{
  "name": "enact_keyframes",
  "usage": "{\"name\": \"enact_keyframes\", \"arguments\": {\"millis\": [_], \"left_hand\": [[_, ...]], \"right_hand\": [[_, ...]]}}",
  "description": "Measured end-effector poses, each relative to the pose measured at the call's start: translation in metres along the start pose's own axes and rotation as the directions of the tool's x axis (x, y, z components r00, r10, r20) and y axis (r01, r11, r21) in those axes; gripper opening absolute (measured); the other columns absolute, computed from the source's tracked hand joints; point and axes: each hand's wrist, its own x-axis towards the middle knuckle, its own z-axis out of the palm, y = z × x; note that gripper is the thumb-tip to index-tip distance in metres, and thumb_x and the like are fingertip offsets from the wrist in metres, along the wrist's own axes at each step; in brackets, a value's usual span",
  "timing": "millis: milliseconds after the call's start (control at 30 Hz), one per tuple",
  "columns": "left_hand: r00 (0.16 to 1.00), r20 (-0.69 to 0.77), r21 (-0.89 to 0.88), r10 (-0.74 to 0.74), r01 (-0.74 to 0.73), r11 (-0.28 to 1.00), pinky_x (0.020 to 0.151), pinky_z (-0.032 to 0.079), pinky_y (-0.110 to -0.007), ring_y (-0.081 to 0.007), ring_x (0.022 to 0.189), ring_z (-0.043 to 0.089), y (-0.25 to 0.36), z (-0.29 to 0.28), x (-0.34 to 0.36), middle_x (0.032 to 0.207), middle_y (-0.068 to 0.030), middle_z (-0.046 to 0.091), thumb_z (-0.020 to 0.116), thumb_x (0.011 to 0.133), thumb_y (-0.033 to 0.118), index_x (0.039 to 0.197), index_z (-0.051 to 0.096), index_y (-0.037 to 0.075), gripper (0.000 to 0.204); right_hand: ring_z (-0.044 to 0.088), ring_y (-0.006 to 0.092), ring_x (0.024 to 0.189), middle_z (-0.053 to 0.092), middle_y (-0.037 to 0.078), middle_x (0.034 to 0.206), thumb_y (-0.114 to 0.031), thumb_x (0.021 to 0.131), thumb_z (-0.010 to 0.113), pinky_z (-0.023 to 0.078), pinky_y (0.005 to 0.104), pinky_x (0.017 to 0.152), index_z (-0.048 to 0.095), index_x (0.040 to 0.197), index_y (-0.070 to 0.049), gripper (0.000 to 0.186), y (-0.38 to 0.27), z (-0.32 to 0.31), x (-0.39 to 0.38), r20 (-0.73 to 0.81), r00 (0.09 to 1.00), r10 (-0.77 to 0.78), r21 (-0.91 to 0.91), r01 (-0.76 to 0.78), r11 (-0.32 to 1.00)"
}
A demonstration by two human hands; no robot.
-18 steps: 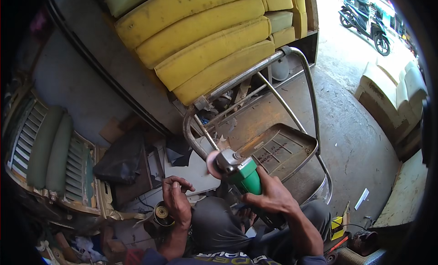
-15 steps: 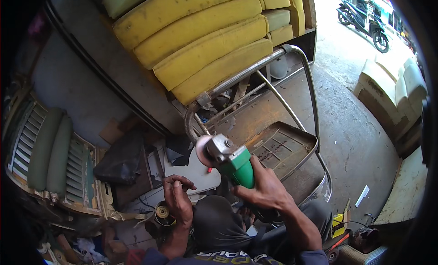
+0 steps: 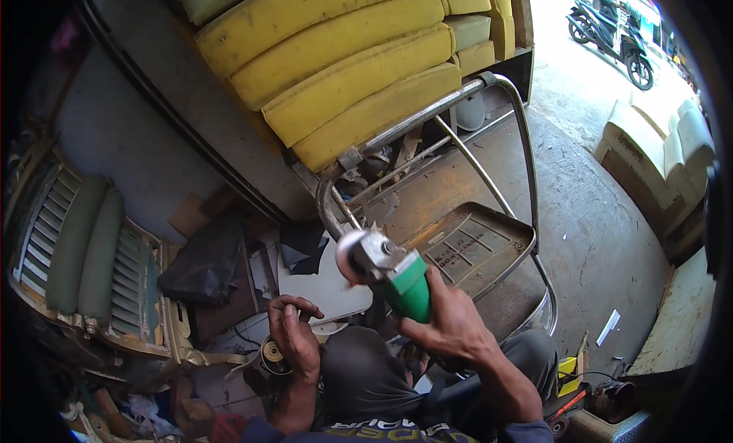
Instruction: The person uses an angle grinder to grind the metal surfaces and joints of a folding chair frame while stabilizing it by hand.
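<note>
My right hand (image 3: 456,321) is wrapped round the green body of an angle grinder (image 3: 408,286). The grinder's disc (image 3: 351,257) is blurred and lies close to the bent left tube of a metal chair frame (image 3: 330,208); whether they touch I cannot tell. This frame has worn chrome tubes and a rusty seat pan (image 3: 489,241). My left hand (image 3: 296,336) hovers near my knee, fingers loosely bent and nothing in them. Just beside it stands a round can-like thing (image 3: 272,353), partly hidden by the wrist.
Yellow cushions (image 3: 343,69) are stacked behind the frame. A carved seat with green padding (image 3: 84,252) stands at left, near a black bag (image 3: 200,267). Pale upholstered seats (image 3: 657,149) stand at right, and a motorbike (image 3: 611,42) is parked outside. A yellow box (image 3: 566,374) lies by my right knee.
The whole view has shifted slightly. My right hand still grips the grinder, its disc still near the left tube. The left hand keeps about the same loose pose.
</note>
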Motion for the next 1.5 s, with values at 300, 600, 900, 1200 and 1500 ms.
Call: {"name": "enact_keyframes", "arguments": {"millis": [300,600,900,1200,1500], "left_hand": [[1.0,0.017,-0.013,-0.019,0.019,1.0,0.073,0.053,-0.036,-0.0193,0.083,0.058,-0.004,0.001,-0.005,0.092,-0.0111,0.057,0.046,0.105,0.023,0.11,0.05,0.002,0.022],[0.999,0.008,-0.029,-0.046,0.046,0.999,0.074,0.053,-0.037,-0.0202,0.084,0.058,-0.005,-0.004,0.0,0.091,-0.0108,0.057,0.046,0.104,0.024,0.111,0.051,0.003,0.023],[0.999,-0.012,-0.001,-0.043,0.043,0.999,0.074,0.052,-0.037,-0.0204,0.084,0.057,-0.008,-0.001,0.002,0.091,-0.0112,0.058,0.045,0.104,0.024,0.112,0.051,0.004,0.023],[0.998,-0.054,0.068,0.042,-0.038,0.997,0.083,0.049,-0.036,-0.0194,0.087,0.056,-0.011,0.004,0.015,0.097,-0.0113,0.058,0.045,0.103,0.023,0.111,0.051,0.003,0.023],[0.585,0.798,0.185,0.144,-0.465,0.866,0.106,0.044,-0.039,-0.0232,0.122,0.057,0.037,0.101,0.205,0.135,-0.0164,0.057,0.055,0.104,0.039,0.15,0.038,-0.001,0.063]], "right_hand": [[0.072,0.0334,0.081,0.07,0.024,0.094,-0.039,0.076,0.078,0.057,0.0434,0.079,0.048,0.136,0.001,0.078,0.02,-0.002,0.01,0.01,0.98,0.199,0.187,-0.197,0.962],[0.072,0.0407,0.094,0.071,0.029,0.102,-0.044,0.076,0.074,0.055,0.0463,0.085,0.05,0.131,0.004,0.077,0.055,0.002,-0.008,0.026,0.96,0.279,0.142,-0.28,0.949],[0.072,0.0407,0.09,0.07,0.03,0.098,-0.045,0.077,0.074,0.054,0.0484,0.084,0.05,0.131,0.002,0.075,0.052,-0.001,-0.002,0.067,0.981,0.182,0.278,-0.194,0.941],[0.07,0.0369,0.102,0.07,0.024,0.113,-0.039,0.075,0.078,0.053,0.0439,0.094,0.043,0.148,-0.003,0.088,0.025,-0.006,0.004,0.11,0.949,0.296,0.154,-0.31,0.938],[0.071,0.0324,0.097,0.072,0.021,0.107,-0.035,0.072,0.081,0.055,0.0423,0.087,0.055,0.135,-0.002,0.075,0.045,-0.011,-0.043,-0.08,0.923,0.376,0.176,-0.358,0.917]]}}
